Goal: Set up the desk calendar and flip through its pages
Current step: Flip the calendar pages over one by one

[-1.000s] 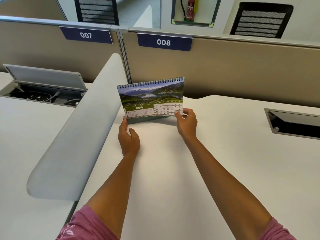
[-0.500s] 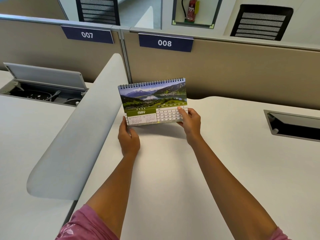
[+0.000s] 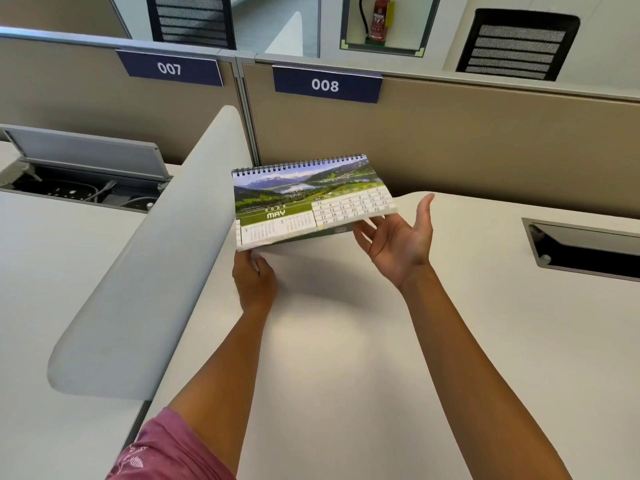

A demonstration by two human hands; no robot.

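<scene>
A spiral-bound desk calendar [image 3: 304,199] shows a mountain landscape and the MAY page. It stands on the white desk [image 3: 346,358] near the beige partition. Its pages are lifted and swung upward, blurred from motion. My left hand [image 3: 254,280] pinches the calendar's lower left corner. My right hand [image 3: 398,242] is palm-up under the lower right edge of the lifted pages, fingers spread and fingertips touching them from below, thumb pointing up. The calendar's green base peeks out beneath the pages.
A curved grey divider [image 3: 156,271] runs along the left of the desk. A recessed cable tray [image 3: 585,247] sits at the right, an open cable box [image 3: 83,168] at the left. Partition labels read 007 and 008.
The pages have swung up from nearly upright toward flat. My right hand has turned palm-up and moved right, from pinching the front of the page to lifting from underneath. My left hand has stayed put.
</scene>
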